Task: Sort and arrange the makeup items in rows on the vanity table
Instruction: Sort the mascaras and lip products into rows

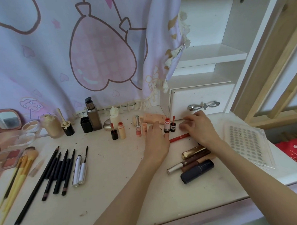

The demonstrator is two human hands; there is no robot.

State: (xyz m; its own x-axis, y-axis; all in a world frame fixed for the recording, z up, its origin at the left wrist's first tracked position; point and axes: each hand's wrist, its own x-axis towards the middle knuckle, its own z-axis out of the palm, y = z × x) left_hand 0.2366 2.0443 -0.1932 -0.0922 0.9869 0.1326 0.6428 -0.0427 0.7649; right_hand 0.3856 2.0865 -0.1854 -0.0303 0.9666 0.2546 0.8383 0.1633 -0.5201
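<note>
Left hand [156, 137] pinching small red-capped bottle [166, 125], far centre of vanity table [113, 182] — right hand [198, 127] loosely curled over red pencil [179, 137], grasp unclear. Could topple upright neighbour tubes [141, 128] — crowded row.

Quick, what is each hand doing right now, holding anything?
Left hand: fingers on the small red-capped bottle; a firm hold cannot be told.
Right hand: fingers curled over the red pencil; grip cannot be told.
</note>
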